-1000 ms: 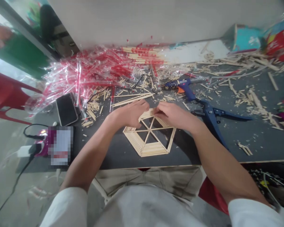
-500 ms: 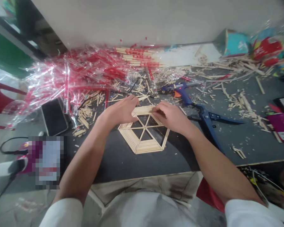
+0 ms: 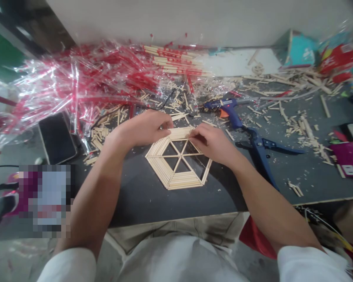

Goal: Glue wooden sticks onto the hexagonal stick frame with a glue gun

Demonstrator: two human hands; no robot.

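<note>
A hexagonal frame of thin wooden sticks (image 3: 181,178) lies flat on the dark table, with spokes crossing at its middle. Layered sticks fill most of its sides; the lower right side has fewer. My left hand (image 3: 147,127) is closed at the frame's upper left corner, fingers curled and thumb against the sticks. At the upper right corner my right hand (image 3: 211,141) pinches the frame's edge, its fingertips partly hiding the sticks there. Whether a loose stick is between the fingers of either hand cannot be made out.
A blue glue gun (image 3: 231,111) and blue-handled cutters (image 3: 260,150) lie to the right. Red-and-clear wrappers (image 3: 114,78) heap at the back left, near a phone (image 3: 57,139). Stick offcuts (image 3: 306,129) are scattered about. A teal cup (image 3: 301,51) stands at the back right.
My left hand has shifted left and slightly up along the frame's upper left corner, with its fingers more curled. My right hand keeps its pinch. The camera view has moved slightly.
</note>
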